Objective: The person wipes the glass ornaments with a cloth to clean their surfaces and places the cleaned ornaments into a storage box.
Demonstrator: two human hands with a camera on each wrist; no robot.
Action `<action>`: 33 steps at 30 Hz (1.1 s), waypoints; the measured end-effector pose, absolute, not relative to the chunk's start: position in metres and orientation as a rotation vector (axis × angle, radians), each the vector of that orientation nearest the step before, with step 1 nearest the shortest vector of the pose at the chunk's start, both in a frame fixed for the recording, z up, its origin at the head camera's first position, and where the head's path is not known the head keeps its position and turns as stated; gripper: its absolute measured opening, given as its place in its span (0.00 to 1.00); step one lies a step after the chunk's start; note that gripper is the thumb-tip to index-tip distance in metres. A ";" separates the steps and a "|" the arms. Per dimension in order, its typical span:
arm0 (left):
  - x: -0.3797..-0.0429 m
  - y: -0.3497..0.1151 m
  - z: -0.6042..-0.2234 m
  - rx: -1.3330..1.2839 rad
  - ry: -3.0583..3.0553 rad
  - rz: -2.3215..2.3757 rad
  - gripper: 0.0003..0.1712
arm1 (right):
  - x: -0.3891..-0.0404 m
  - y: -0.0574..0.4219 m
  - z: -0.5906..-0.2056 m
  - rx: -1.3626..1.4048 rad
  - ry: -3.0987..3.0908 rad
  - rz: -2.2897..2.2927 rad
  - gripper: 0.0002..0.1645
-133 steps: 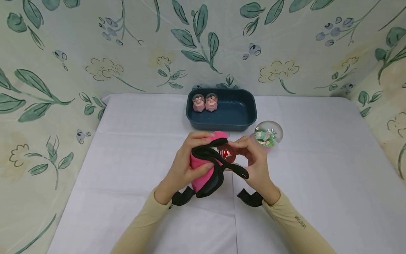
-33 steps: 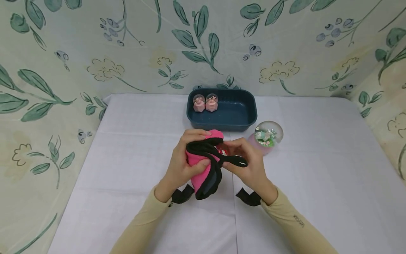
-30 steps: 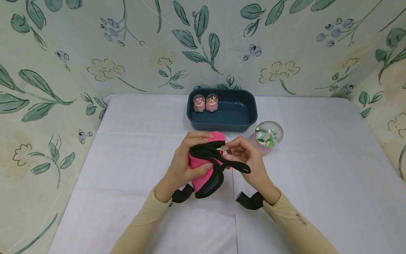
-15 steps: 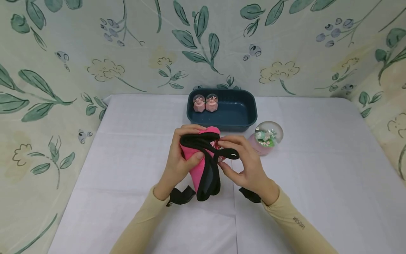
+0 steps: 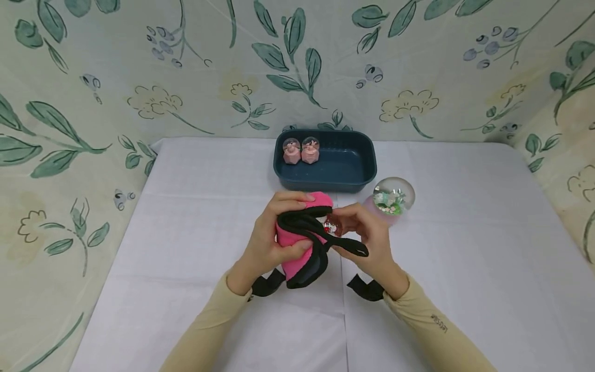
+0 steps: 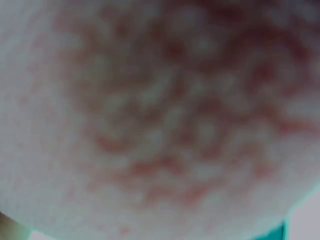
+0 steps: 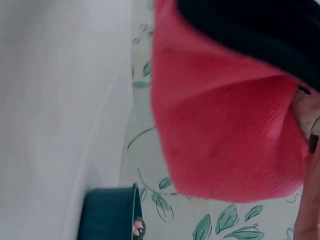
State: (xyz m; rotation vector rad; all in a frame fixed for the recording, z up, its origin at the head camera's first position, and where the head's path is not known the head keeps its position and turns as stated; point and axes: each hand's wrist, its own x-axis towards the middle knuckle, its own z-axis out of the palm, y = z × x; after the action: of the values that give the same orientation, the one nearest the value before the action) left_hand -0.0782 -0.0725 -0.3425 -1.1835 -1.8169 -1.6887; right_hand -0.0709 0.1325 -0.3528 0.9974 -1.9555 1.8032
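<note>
Right now I see the left hand point(image 5: 270, 235) clasping a black-edged pink cloth point(image 5: 303, 223) above the middle of the worktop point(image 5: 465, 232); the right hand point(image 5: 373, 243) curls its fingers round a small red globe point(image 5: 332, 226) at the cloth's edge. Mid far edge, a blue tray point(image 5: 347, 159) carries two pink snow globes point(image 5: 310, 151); near its near right corner stands a larger snow globe point(image 5: 392, 199).
</note>
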 end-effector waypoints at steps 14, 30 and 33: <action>-0.080 -0.070 -0.344 -0.912 -1.680 -1.893 0.34 | -0.071 0.123 -0.349 1.072 -1.986 1.577 0.37; -0.076 -0.073 -0.342 -1.084 -1.770 -1.763 0.29 | -0.076 0.132 -0.348 1.146 -1.839 1.200 0.27; -0.076 -0.072 -0.342 -1.129 -1.766 -1.704 0.28 | -0.076 0.135 -0.352 1.143 -1.854 1.302 0.31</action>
State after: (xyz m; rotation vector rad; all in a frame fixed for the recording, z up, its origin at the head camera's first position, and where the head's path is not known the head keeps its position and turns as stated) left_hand -0.0757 -0.0721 -0.3416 -1.1287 -1.7658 -1.7044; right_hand -0.0759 0.1345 -0.3518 1.1432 -1.8541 1.3016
